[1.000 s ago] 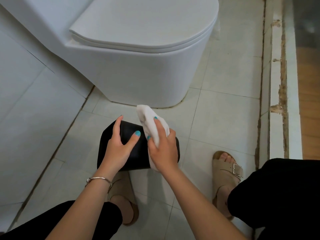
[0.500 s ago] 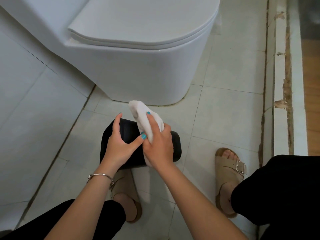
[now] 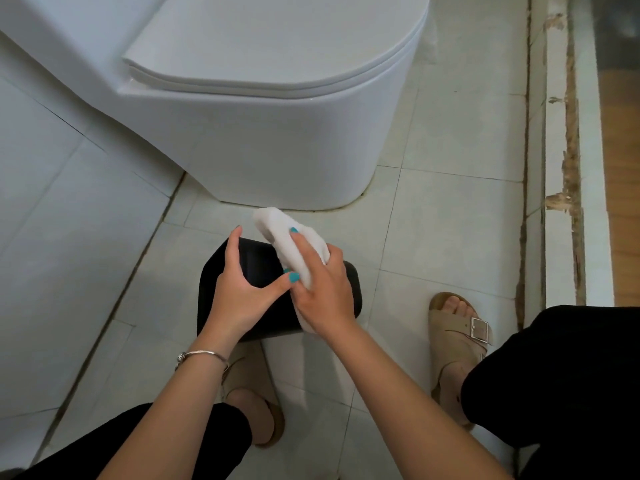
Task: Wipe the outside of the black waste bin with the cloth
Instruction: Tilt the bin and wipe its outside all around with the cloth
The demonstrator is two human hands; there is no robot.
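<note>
Evidently to steady the black waste bin point(image 3: 249, 268), the left hand point(image 3: 239, 299) clasps its top, so the right hand point(image 3: 322, 299), grasping the cloth point(image 3: 277, 226), can wipe.

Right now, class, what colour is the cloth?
White, seen in the head view: the cloth held by the right hand.
</note>
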